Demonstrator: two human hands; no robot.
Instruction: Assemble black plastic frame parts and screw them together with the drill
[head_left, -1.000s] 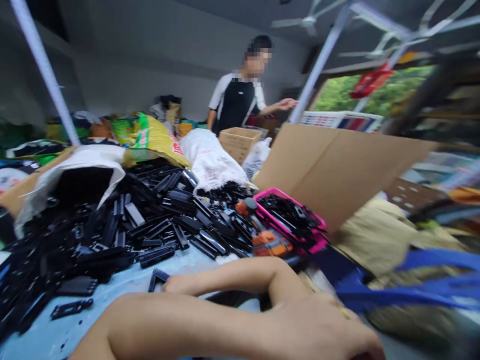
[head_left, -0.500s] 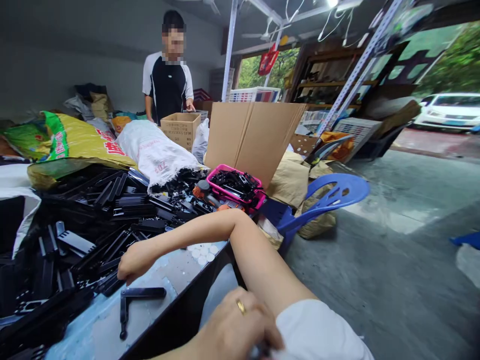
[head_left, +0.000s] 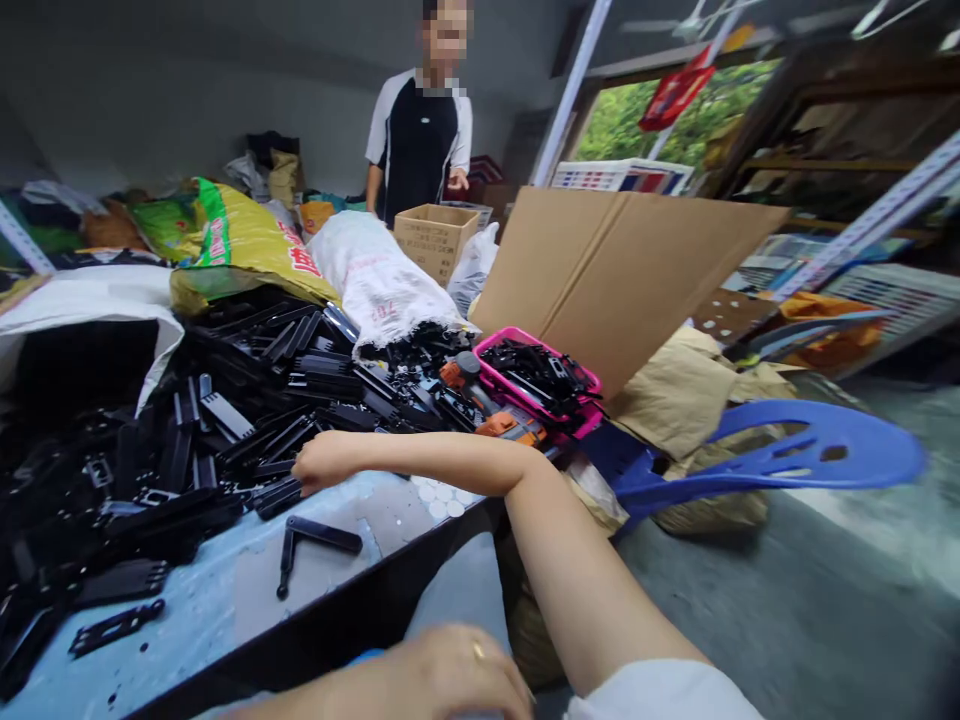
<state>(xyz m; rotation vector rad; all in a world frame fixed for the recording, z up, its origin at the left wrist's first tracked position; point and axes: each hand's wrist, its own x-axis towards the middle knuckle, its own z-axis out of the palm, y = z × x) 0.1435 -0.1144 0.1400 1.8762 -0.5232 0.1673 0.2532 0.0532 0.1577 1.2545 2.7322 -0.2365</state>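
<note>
Blue-covered worktable (head_left: 191, 625) heaped with black plastic parts (head_left: 180, 430), a white woven sack (head_left: 382, 275) lying mouth-first toward them, probably so they spill within reach.
Right hand (head_left: 324, 462) curls at the heap's near edge, fingers hidden, any hold impossible to tell; just apart at its 6 o'clock, the L-shaped black piece (head_left: 324, 534) lies alone, perhaps kept separate. Left hand (head_left: 469, 668), toward 5 o'clock, bends, blurred; its grip cannot be told.

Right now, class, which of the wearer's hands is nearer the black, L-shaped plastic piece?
Right. The right hand is just beyond the piece, by the black plastic pile; the left hand is farther away, on the wearer's side, past the pale blue tabletop.
</note>
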